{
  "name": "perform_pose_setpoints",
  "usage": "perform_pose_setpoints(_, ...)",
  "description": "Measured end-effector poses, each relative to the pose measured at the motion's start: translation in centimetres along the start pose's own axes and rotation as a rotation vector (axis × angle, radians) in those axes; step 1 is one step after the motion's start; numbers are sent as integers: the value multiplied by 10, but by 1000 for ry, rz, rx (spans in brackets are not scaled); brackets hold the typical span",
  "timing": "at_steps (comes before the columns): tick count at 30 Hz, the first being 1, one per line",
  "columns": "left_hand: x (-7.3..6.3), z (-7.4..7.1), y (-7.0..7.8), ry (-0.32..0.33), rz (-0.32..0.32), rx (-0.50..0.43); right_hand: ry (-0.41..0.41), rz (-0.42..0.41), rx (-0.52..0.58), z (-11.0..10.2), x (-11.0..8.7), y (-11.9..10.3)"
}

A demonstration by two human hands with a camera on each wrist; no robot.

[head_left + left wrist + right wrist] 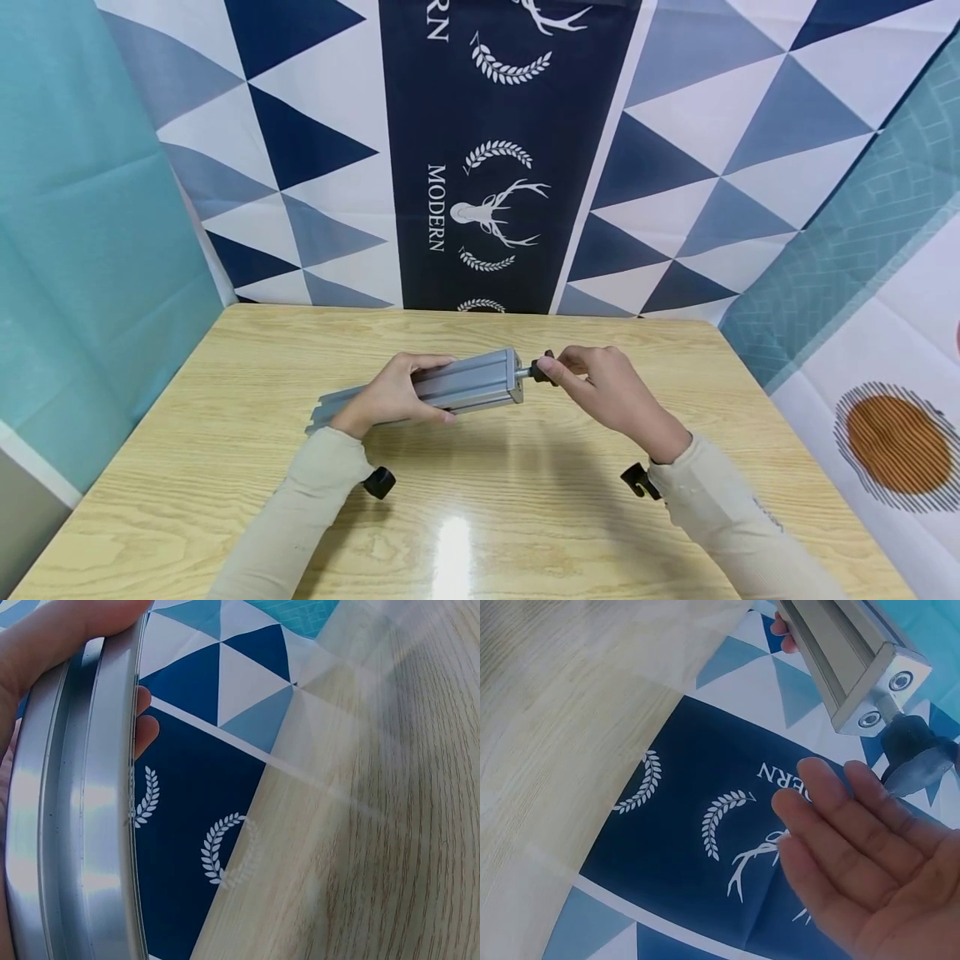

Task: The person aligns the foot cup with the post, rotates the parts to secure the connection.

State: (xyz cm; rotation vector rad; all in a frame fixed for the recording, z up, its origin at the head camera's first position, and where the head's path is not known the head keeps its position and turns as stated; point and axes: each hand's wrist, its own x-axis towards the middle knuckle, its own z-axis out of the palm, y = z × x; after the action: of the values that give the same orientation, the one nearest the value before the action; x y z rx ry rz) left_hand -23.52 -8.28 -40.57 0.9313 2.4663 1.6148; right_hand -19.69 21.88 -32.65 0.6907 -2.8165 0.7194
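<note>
My left hand grips a silver aluminium extrusion profile around its middle, thumb on the near side and fingers over the far side. The profile slants over the table, its right end raised. In the left wrist view its long groove runs beside the palm. A metal end plate with two screws caps the right end. From it a threaded stud leads to a black levelling foot. My right hand pinches this foot between thumb and forefinger; its other fingers are extended in the right wrist view.
A light wood-grain table lies underneath. Behind it hangs a patterned cloth with triangles and deer heads, and teal cloth hangs at the left. Black camera mounts sit at both wrists.
</note>
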Motion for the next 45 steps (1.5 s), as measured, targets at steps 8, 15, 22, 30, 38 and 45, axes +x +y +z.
perform_pose_setpoints(8, -1, -1, -1, 4, 9, 12, -86, -109, -30, -12, -3, 2)
perform_pose_setpoints(15, -1, -2, 0, 8, 10, 30, -72, -260, -20, -14, -3, 4)
perform_pose_setpoints(22, -1, -2, 0, 7, 7, 24, -55, -41, 113, -8, -1, 4)
perform_pose_setpoints(30, -2, -3, -1, 11, 2, 21, -92, -22, 86, -10, -1, 4)
perform_pose_setpoints(38, -2, -3, 0, 15, -10, 37, -90, -274, 23, -18, -2, 2)
perform_pose_setpoints(45, -3, -3, -2, 11, 1, 34, -44, -264, -2, -15, -3, 0)
